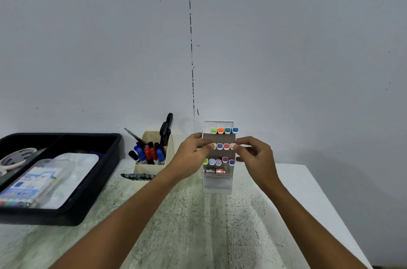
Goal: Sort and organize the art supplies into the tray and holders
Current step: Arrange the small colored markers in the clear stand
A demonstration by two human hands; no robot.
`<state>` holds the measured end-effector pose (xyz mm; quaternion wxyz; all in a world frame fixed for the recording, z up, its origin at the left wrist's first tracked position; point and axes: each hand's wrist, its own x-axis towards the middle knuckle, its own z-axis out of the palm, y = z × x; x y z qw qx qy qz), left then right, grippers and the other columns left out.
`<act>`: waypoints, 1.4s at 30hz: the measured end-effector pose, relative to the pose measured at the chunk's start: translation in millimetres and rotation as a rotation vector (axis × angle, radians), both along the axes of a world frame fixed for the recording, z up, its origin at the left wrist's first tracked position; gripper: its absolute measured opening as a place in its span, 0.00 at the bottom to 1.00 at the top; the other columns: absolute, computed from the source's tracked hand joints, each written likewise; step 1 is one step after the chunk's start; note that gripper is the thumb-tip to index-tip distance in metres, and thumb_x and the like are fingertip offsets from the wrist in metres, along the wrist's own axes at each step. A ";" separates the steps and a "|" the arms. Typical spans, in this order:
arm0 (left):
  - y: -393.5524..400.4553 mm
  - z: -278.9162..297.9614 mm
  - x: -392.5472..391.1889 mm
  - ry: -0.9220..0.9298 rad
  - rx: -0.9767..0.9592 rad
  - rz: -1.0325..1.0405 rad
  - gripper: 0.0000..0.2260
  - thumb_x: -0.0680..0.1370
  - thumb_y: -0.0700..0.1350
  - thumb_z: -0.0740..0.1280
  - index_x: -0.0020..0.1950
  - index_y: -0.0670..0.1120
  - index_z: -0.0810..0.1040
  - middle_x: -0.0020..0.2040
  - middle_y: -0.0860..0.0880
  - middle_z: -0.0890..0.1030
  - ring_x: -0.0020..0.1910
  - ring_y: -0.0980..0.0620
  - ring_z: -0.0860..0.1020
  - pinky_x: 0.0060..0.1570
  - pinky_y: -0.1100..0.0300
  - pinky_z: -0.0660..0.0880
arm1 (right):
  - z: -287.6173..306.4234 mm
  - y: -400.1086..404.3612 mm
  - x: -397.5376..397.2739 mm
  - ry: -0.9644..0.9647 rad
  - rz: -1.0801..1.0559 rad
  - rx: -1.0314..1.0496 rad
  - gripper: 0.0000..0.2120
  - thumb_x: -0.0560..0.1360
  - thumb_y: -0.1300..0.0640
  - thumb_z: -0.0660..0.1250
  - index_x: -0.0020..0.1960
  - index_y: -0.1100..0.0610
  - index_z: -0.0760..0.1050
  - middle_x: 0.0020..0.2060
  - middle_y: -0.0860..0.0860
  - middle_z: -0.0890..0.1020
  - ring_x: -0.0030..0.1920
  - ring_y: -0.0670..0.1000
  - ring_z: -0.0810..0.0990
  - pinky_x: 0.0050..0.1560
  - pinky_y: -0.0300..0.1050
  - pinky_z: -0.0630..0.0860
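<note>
Head view | left hand (193,150), right hand (253,154) pinch middle-row markers (222,146) | tiered holder (218,185) between hands

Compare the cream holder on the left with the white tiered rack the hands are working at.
The cream holder is low and open-topped; the white tiered rack is taller, with stepped rows.
The cream holder keeps its blue, red and black markers and scissors bunched upright; the rack shows pastel marker caps in neat rows.
The left hand and right hand touch the rack's middle row; nothing touches the holder.
Both stand on the table.
</note>
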<state>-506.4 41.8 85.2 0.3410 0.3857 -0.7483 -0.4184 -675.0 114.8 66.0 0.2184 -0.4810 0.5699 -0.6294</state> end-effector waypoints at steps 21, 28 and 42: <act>-1.1 3.3 -6.5 -0.037 -0.117 0.033 0.08 0.78 0.45 0.67 0.52 0.45 0.85 0.54 0.52 0.80 0.51 0.59 0.78 0.46 0.74 0.71 | 4.3 -5.0 -5.8 -0.038 -0.025 0.050 0.09 0.71 0.64 0.74 0.49 0.56 0.80 0.43 0.51 0.83 0.41 0.52 0.83 0.40 0.40 0.79; -1.3 7.7 -10.7 -0.053 -0.184 0.099 0.07 0.74 0.45 0.72 0.48 0.43 0.85 0.43 0.57 0.78 0.44 0.60 0.77 0.41 0.69 0.73 | 4.9 -10.0 0.9 0.055 -0.129 0.114 0.14 0.67 0.52 0.78 0.49 0.53 0.79 0.40 0.47 0.83 0.42 0.48 0.82 0.42 0.41 0.79; 5.1 1.2 -10.8 -0.071 -0.254 0.071 0.09 0.78 0.47 0.67 0.51 0.44 0.84 0.44 0.54 0.78 0.43 0.58 0.76 0.37 0.75 0.67 | 10.9 -9.6 4.2 0.087 -0.171 0.154 0.13 0.66 0.51 0.78 0.46 0.52 0.79 0.39 0.48 0.82 0.42 0.48 0.81 0.44 0.46 0.78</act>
